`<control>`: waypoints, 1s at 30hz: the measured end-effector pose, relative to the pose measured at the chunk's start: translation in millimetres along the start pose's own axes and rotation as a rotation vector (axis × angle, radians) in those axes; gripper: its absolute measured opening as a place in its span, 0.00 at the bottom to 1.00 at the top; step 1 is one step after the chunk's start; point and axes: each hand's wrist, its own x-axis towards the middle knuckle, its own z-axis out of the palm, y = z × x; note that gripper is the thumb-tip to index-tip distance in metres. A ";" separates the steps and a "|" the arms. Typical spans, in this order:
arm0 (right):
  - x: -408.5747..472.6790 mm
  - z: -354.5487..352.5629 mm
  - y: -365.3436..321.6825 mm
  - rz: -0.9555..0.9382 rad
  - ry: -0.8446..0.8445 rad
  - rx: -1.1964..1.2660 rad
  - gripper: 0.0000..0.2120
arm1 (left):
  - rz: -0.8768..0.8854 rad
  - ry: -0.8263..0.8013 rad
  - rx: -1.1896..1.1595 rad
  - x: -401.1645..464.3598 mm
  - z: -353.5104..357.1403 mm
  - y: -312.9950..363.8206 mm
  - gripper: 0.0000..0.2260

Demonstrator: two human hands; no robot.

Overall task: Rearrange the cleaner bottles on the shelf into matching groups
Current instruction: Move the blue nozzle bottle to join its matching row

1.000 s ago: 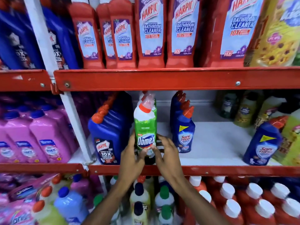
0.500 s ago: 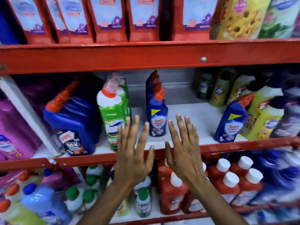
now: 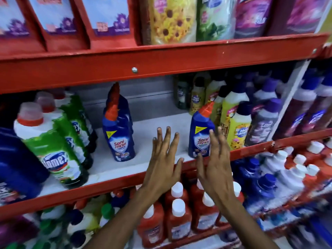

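On the middle shelf (image 3: 143,163) a row of green and white Domex bottles (image 3: 53,148) stands at the left. A file of blue Sani Fresh bottles (image 3: 119,133) with red spouts stands in the middle. One more blue Sani Fresh bottle (image 3: 201,135) stands alone to the right, next to yellow bottles. My left hand (image 3: 164,159) is open in front of the bare shelf between the two blue groups. My right hand (image 3: 214,159) is open too, its fingers in front of the lone Sani Fresh bottle; I cannot tell whether they touch it.
A large dark blue jug (image 3: 16,164) fills the far left. Yellow (image 3: 237,126) and purple-capped bottles (image 3: 262,121) crowd the right of the shelf. Red cartons and flowery pouches (image 3: 170,20) stand above. Red bottles with white caps (image 3: 177,212) fill the shelf below.
Both hands let go of the Domex bottle, opened, and moved right along the shelf edge toward the lone Sani Fresh bottle. The view swung right and down.
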 end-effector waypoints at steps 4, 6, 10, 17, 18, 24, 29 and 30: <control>15.2 -3.2 24.6 0.167 -0.110 0.313 0.29 | -0.173 0.018 -0.321 26.2 19.3 22.1 0.25; 24.9 -4.9 32.2 0.214 -0.189 0.378 0.22 | -0.240 0.046 -0.419 34.3 23.5 28.7 0.20; 34.1 -8.2 30.1 0.230 -0.221 0.407 0.16 | -0.361 0.147 -0.533 34.3 21.3 34.5 0.15; 21.0 11.2 -46.4 0.117 -0.244 0.547 0.18 | -0.379 0.414 -0.557 -12.0 -32.3 6.9 0.14; 17.9 17.8 -58.7 0.094 -0.261 0.564 0.18 | -0.398 0.451 -0.525 -22.5 -40.1 -1.5 0.14; 0.7 63.0 -118.7 0.012 -0.377 0.577 0.18 | -0.547 0.505 -0.392 -66.8 -79.1 -49.0 0.14; -13.3 85.0 -131.9 0.031 -0.434 0.559 0.14 | -0.607 0.439 -0.294 -79.6 -85.7 -70.0 0.15; -14.7 86.9 -132.4 0.037 -0.434 0.567 0.15 | -0.606 0.432 -0.285 -80.8 -87.0 -70.9 0.15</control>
